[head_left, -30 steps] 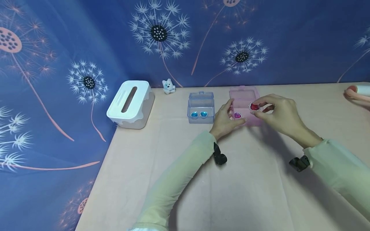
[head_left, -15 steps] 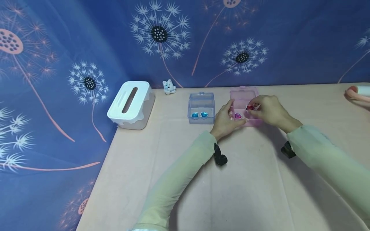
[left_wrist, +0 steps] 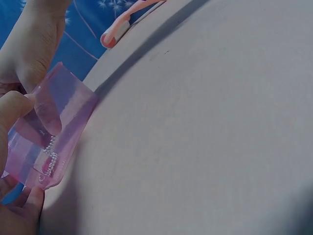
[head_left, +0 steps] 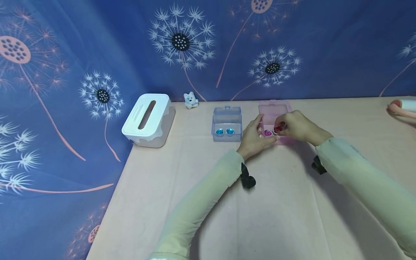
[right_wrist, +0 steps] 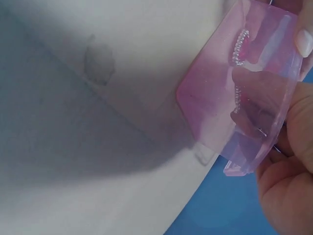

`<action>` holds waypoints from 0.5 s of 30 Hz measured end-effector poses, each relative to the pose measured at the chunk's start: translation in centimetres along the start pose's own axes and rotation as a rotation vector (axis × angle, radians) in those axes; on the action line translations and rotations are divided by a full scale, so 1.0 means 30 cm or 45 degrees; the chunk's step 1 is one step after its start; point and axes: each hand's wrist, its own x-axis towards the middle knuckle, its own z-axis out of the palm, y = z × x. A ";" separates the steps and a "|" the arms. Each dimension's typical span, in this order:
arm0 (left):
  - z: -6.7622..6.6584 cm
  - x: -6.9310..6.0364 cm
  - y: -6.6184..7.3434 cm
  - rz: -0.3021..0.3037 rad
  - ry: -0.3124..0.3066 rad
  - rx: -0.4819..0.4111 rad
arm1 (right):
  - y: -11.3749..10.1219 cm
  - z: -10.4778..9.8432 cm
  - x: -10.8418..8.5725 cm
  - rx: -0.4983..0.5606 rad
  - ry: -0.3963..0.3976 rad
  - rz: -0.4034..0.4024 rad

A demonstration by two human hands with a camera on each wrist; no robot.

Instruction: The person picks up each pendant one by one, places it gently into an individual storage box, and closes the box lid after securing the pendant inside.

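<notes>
A clear pink plastic box (head_left: 274, 107) stands on the table with its lid raised. My left hand (head_left: 253, 139) grips it by the left side and front, fingers spread round the corner. My right hand (head_left: 297, 126) reaches into it and pinches a red gem (head_left: 278, 128) with a silvery beaded rim, low inside the box. Left of that gem lies a magenta gem (head_left: 268, 132) with a similar rim. Through the pink wall, the right wrist view shows right fingertips beside a beaded edge (right_wrist: 238, 98). The red gem is partly covered by my fingers.
Left of the pink box stands an open blue box (head_left: 226, 117) with two blue gems (head_left: 230, 131). Further left are a small dog figurine (head_left: 190, 100) and a white tissue box (head_left: 147, 119). A pink-and-white roll-shaped object (head_left: 403, 106) lies at the far right.
My right hand has moved left and down with the red gem, from above the pink box to low inside it beside the magenta gem. My left hand stays on the box.
</notes>
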 end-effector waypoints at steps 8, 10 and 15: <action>0.002 -0.002 0.001 -0.004 -0.010 -0.049 | -0.007 0.001 0.005 -0.011 -0.066 0.016; 0.002 -0.003 0.002 -0.008 -0.012 -0.065 | -0.010 0.000 0.007 -0.019 -0.086 0.014; 0.002 -0.002 0.003 -0.008 -0.007 -0.075 | -0.018 -0.007 0.007 -0.039 -0.105 -0.007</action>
